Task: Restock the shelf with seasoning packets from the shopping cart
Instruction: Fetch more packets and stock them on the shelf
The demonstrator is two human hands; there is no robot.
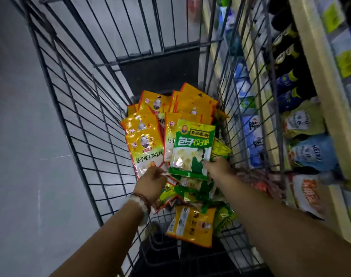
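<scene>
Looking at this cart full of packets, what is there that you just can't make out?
- Head view: the shelf goods are blurred; their labels can't be read.
- The right hand has its fingertips hidden behind the green packet.
- How many packets lie under the pile of yellow packets is hidden.
- The shopping cart is cut off by the frame's edges.

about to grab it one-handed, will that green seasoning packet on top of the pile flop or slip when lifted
The green seasoning packet is probably light and floppy: it is a thin flat pouch. Its glossy film shows glare, so it may slip; a pinch at the edge, where the right hand holds it, likely works. It overlaps the yellow packets, which might shift.
</scene>
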